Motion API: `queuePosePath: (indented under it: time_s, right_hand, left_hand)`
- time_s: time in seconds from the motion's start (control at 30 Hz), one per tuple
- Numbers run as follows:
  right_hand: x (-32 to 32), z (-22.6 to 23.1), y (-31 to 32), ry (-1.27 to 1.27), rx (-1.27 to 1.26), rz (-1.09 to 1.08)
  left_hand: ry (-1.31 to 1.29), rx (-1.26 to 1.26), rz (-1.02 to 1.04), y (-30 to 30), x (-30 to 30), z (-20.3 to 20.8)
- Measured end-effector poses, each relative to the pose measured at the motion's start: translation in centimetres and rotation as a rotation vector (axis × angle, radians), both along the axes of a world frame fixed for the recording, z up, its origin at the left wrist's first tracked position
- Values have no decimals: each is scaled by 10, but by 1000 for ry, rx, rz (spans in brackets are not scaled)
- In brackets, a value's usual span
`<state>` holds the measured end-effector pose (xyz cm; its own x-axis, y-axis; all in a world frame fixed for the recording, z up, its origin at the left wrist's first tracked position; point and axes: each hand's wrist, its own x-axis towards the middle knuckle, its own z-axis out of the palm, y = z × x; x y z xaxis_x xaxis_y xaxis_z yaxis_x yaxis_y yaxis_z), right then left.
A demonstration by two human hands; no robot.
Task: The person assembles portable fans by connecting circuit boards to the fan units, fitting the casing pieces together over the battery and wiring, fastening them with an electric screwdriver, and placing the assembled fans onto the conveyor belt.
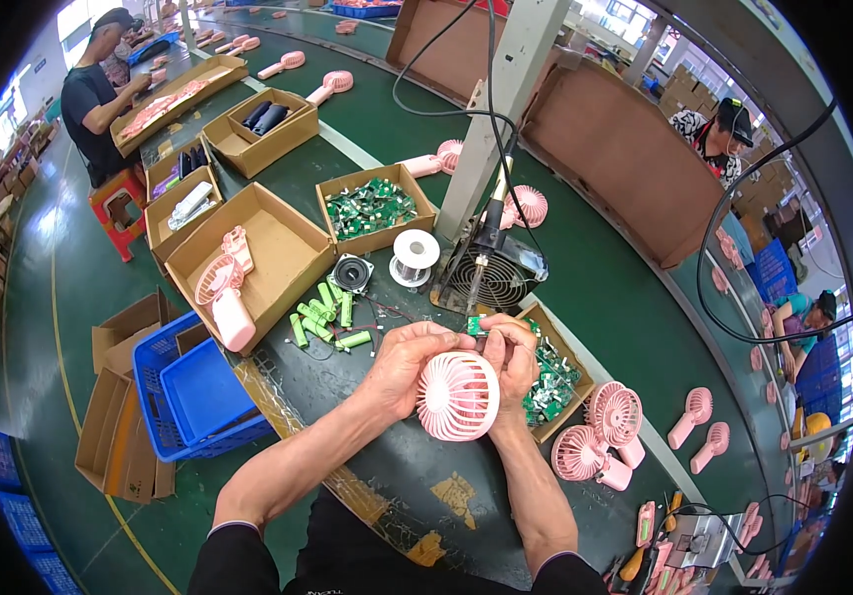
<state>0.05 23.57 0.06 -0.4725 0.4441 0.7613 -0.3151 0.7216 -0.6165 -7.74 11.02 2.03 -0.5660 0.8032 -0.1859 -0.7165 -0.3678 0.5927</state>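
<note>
My left hand [405, 365] is closed around the side of a pink fan head [458, 397] with a round slatted cage. Its thumb and fingertips reach up to a small green circuit board [475, 325]. That board is pinched in the fingers of my right hand [514, 365]. A soldering iron [478, 273], fixed pointing downward, has its tip just above the board; whether they touch I cannot tell. Any thin wires between the fingertips are too small to make out. Behind the iron stands a black fan with a round grille [494, 282].
Green cylindrical batteries [319, 315], a solder wire spool [413, 260] and a small speaker-like round part [351, 273] lie left of the iron. Boxes of circuit boards [377, 206] stand nearby. Pink handheld fans [615, 415] lie right. A metal post [499, 109] rises ahead. Co-workers sit farther off.
</note>
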Motion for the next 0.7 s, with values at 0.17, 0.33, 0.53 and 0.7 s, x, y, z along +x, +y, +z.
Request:
queuePosePath:
  time_s: [0.17, 0.33, 0.53, 0.7]
  right_hand:
    - [-1, 0, -1, -13, 15, -22]
    - [-1, 3, -3, -21, 15, -31]
    - [-3, 5, -5, -22, 48, -45]
    - [-5, 7, -6, 0, 63, -45]
  left_hand:
    - [-24, 9, 17, 1, 0, -1]
    - [-29, 13, 28, 1, -1, -1]
    - [-32, 17, 26, -1, -2, 1]
    - [-47, 27, 13, -2, -4, 1]
